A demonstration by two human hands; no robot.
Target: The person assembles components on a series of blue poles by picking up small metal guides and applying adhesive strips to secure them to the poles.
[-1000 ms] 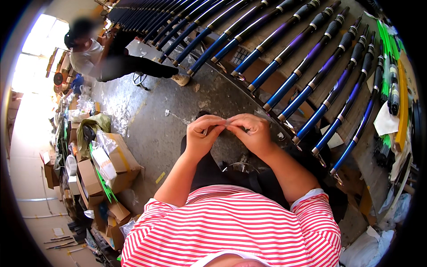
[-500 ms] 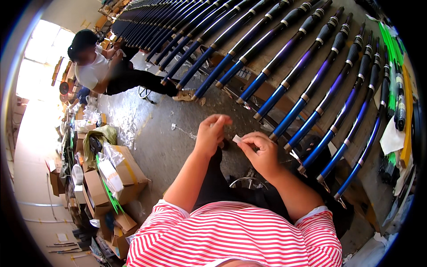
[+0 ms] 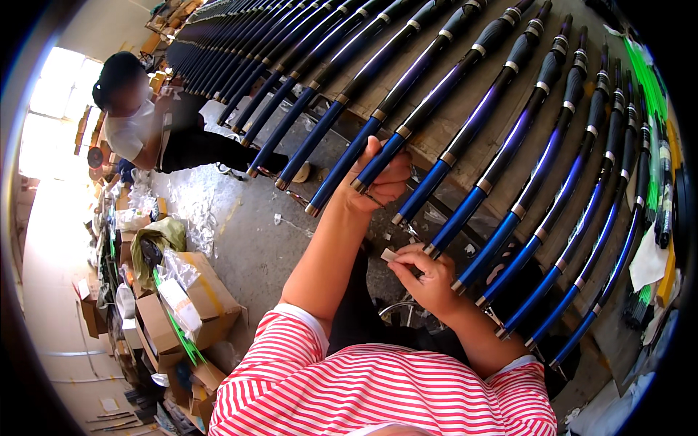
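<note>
My left hand (image 3: 379,182) is closed around the blue lower end of a fishing rod (image 3: 441,90), with the thumb on one side and fingers on the other. The rod is dark, with silvery rings and a black grip farther up. In front of my body, my right hand (image 3: 430,282) pinches a small flat pale piece (image 3: 389,255) between thumb and finger; its material is unclear. The blue end of a neighbouring rod (image 3: 459,219) comes close to the right-hand fingers. Whether they touch is not clear.
Many similar rods lie side by side in a long slanting row on a brown surface (image 3: 465,163). A co-worker (image 3: 131,120) stands at the far left. Cardboard boxes (image 3: 211,291) and plastic wrapping fill the left side. Green rods (image 3: 647,80) and a white cloth (image 3: 647,261) are at the right.
My left hand has moved up and forward from free air and closed on a rod's blue end. My right hand has moved slightly downward, still pinching the pale piece.
</note>
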